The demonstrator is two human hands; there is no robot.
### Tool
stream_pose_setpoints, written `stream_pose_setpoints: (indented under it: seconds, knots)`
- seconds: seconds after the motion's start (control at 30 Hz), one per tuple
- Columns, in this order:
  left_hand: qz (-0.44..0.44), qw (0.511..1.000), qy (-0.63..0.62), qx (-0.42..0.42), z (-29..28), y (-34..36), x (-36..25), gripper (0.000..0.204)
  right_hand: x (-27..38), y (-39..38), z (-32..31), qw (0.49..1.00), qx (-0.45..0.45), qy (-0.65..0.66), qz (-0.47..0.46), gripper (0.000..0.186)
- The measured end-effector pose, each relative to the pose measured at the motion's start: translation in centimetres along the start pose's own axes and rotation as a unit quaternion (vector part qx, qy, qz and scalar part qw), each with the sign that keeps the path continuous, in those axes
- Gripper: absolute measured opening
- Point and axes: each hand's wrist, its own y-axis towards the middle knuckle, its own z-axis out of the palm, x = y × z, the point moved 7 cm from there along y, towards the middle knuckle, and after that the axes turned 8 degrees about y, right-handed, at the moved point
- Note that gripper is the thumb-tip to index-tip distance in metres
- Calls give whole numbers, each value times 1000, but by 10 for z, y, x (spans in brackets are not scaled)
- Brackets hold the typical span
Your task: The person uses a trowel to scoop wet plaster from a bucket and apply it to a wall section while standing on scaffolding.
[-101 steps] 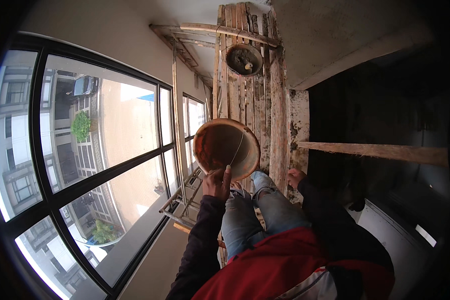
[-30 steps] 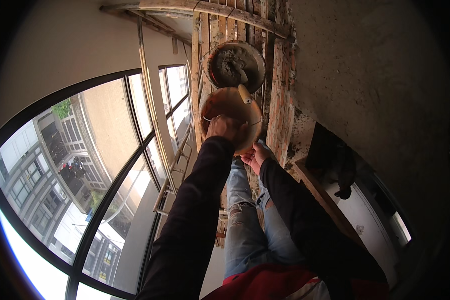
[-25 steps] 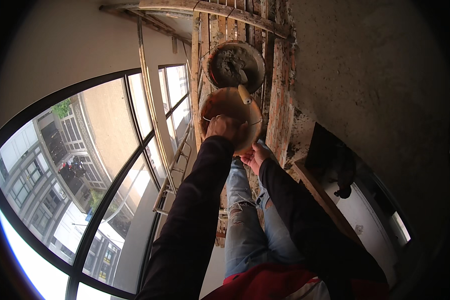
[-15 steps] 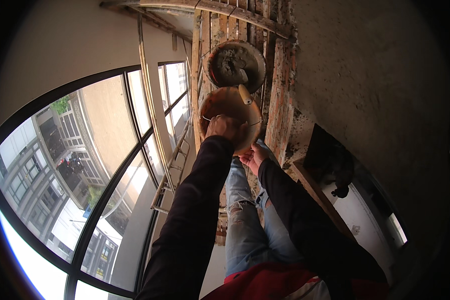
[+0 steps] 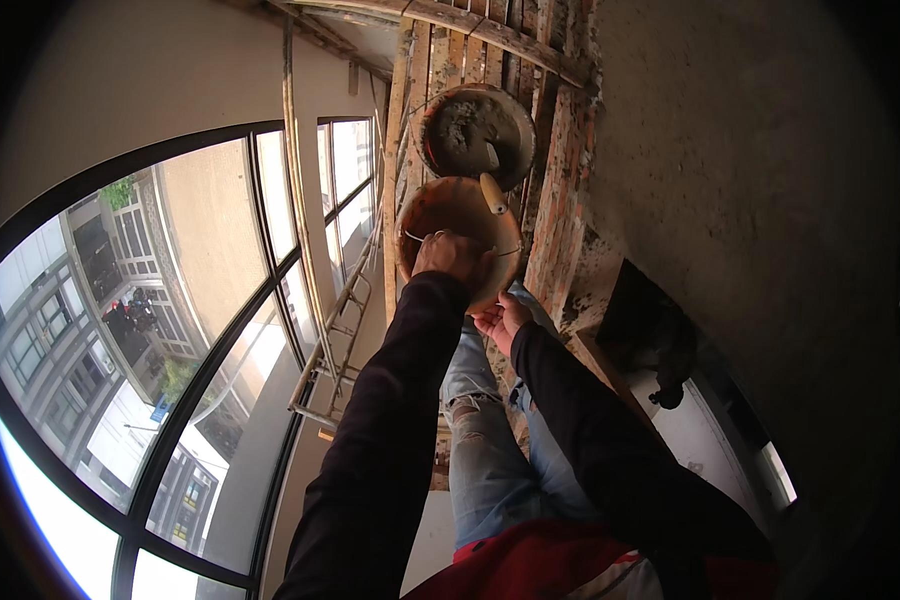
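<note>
An orange-brown bucket (image 5: 425, 208) hangs in front of my legs, its inside looking nearly bare apart from smears. My left hand (image 5: 455, 257) is closed round its wire handle, above the opening. Low on the near side, my right hand (image 5: 503, 319) grips the bucket's edge with its fingers bent underneath. Just beyond stands a second bucket (image 5: 522, 125) with grey mortar (image 5: 462, 128) in it. A trowel's pale wooden handle (image 5: 493, 194) juts out over the nearer bucket's rim, while its blade rests in the mortar bucket.
I stand on a mortar-splashed plank platform (image 5: 450, 60) with gaps between boards. A wooden pole (image 5: 495, 35) crosses its far end. Large windows (image 5: 210, 330) and a ladder-like frame (image 5: 335, 340) are on the left. A rough plastered wall (image 5: 730, 150) rises on the right.
Both hands keep their hold on the bucket, which has shifted only slightly against the mortar bucket. The view has turned a little.
</note>
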Motion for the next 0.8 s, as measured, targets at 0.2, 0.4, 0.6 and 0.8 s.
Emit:
stream_pose_setpoints:
  seconds: [0.2,0.4,0.6,0.8]
  knots:
    - [12,1000,-2,-7,20,-3,6,32,-1,8,-9,1000,4,4,-3,32]
    - [50,992,-72,-90,47,-45,16,31,1,13,-26,999,-8,-50,-15,28]
    - [-14,968,-197,-152,83,-128,36,24,9,21,-63,975,-34,-217,-36,36]
    - [-111,915,-287,-260,156,-264,57,44,36,-6,-91,728,42,-642,-237,36]
